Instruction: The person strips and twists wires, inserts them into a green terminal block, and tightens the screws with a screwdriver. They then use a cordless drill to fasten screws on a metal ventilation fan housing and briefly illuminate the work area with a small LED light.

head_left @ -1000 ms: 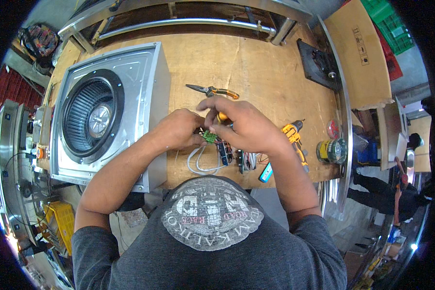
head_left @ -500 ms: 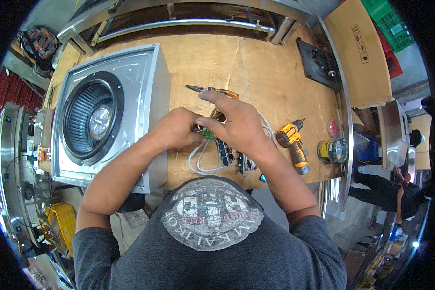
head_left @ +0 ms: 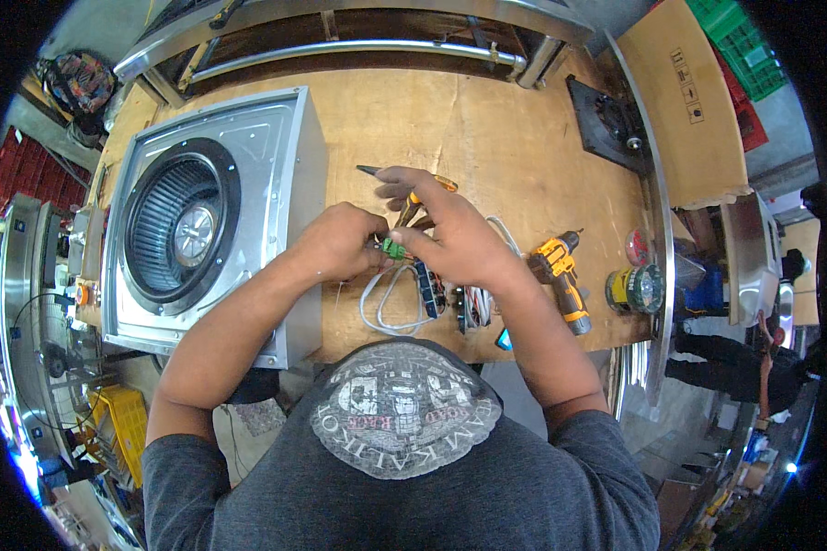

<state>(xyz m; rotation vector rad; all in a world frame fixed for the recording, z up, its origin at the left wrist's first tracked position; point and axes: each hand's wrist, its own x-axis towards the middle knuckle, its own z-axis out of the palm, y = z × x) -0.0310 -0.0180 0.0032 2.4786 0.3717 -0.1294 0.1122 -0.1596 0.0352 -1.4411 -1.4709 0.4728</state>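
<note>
In front of my chest, both hands meet over the workbench around a small green terminal connector (head_left: 394, 249). My left hand (head_left: 342, 241) is closed, its thumb and fingertips pinching at the connector's left side. My right hand (head_left: 459, 237) has its thumb pressed against the connector, with its upper fingers curved out over the bench. A yellow-and-black handled tool (head_left: 407, 210) shows between the hands; whether the right fingers grip it is hidden. Pliers (head_left: 445, 184) lie behind the right fingers. Below the hands sit dark terminal strips (head_left: 426, 289) and a looped white cable (head_left: 366, 309).
A metal fan housing (head_left: 294, 197) with a round blower stands at left. On the right are a yellow cordless drill (head_left: 560, 280), a green-lidded jar (head_left: 636, 289) and a black square plate (head_left: 606, 124). A metal rail (head_left: 358, 43) crosses the back; a cardboard box (head_left: 685, 101) stands beyond the bench.
The right fingers have bent and shifted slightly, and the yellow-and-black tool between the hands shows more. The green connector stays between both hands. The whole view has shifted a little.
</note>
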